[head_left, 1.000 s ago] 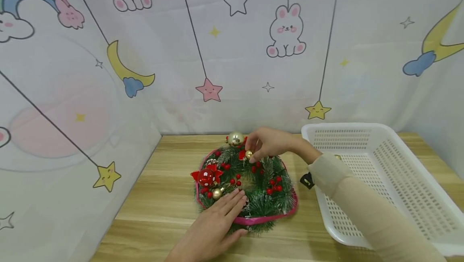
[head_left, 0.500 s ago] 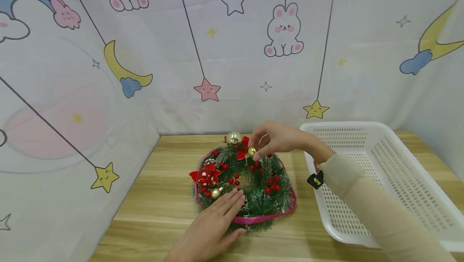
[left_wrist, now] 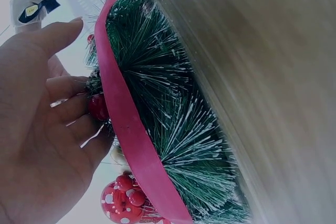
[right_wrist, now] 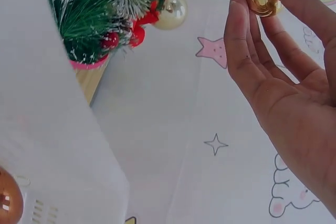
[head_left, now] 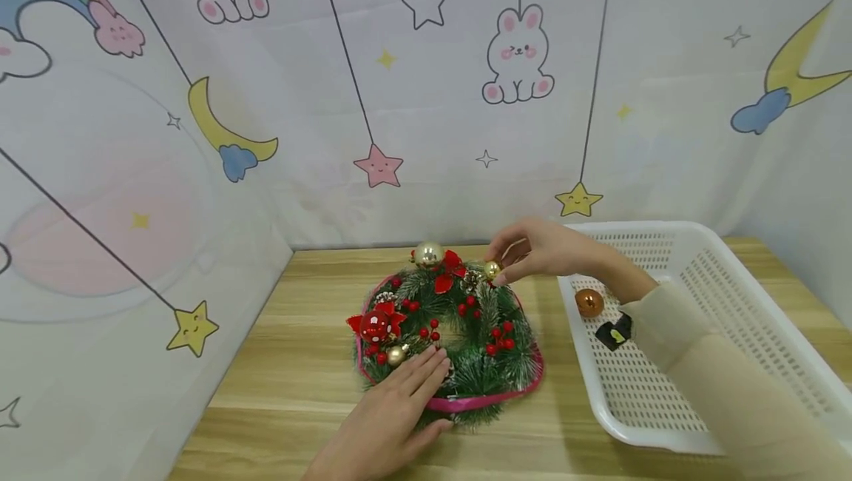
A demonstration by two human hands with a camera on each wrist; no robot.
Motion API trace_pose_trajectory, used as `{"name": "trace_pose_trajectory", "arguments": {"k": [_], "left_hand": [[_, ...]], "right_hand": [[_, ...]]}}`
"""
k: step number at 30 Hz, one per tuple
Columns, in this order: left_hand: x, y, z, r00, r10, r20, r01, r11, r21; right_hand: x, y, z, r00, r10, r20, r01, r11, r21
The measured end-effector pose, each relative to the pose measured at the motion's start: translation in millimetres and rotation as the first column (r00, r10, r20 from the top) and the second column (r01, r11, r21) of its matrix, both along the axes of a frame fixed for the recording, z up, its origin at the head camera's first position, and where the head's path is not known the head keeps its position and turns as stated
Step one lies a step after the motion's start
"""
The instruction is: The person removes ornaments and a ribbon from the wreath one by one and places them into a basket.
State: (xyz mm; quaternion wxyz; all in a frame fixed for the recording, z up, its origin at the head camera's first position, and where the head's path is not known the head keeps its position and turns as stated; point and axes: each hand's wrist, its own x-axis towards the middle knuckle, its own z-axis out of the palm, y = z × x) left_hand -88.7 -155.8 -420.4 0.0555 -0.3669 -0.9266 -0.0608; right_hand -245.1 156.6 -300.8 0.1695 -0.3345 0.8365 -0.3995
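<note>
I pinch a small gold ball [head_left: 492,269] between the thumb and fingertips of my right hand [head_left: 542,248], at the far right edge of the wreath [head_left: 522,374]. From my right wrist, backdrop shows between the ball and the greenery, and my other fingers are bent behind the thumb. My left hand [head_left: 393,411] lies over the near left part of the wreath, its fingers nearly straight and side by side, the thumb spread away from them, holding nothing.

The wreath rests on the wood-grain surface [head_left: 279,407] in front of me, with a pink ribbon [head_left: 459,404] running round its outer side. At its far side sits a large pale gold ball [head_left: 428,254], just beside a red flower [head_left: 450,271]. On the left I see a red ball with white dots [head_left: 375,327] among red petals, and a smaller pale gold ball [head_left: 396,355] close to my left fingers. Red berries [head_left: 501,338] stand in clusters around the ring.

To my right is a white perforated basket [head_left: 615,429], with a copper ball [head_left: 589,303] inside, near its left wall. My right sleeve [head_left: 699,348] crosses above it, a black strap [head_left: 614,331] at the cuff. Behind everything hangs a pale backdrop [head_left: 433,111] printed with bunnies, moons and stars
</note>
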Motion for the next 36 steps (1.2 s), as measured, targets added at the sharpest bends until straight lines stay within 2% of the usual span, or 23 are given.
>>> {"name": "trace_pose_trajectory", "arguments": {"k": [9,16,25,36], "left_hand": [[-0.8,-0.3,-2.2,0.999,-0.011,-0.034,0.011,1.000,0.008],[-0.5,-0.4,-2.3,0.999,-0.018,-0.037,0.019,1.000,0.023],[0.3,-0.8,-1.3,1.000,-0.006,-0.018,0.006,1.000,0.021],[-0.3,-1.3,-0.3,1.000,-0.002,-0.002,0.002,1.000,0.005]], "right_hand": [[4.2,26.3,5.5,0.996,-0.087,0.006,0.087,0.996,0.027],[6.7,46.1,6.5,0.992,-0.122,0.038,0.121,0.992,0.034],[8.2,69.8,6.9,0.980,-0.196,0.019,0.194,0.978,0.078],[4.0,99.1,-6.7,0.966,-0.259,-0.022,0.259,0.958,0.119]]}}
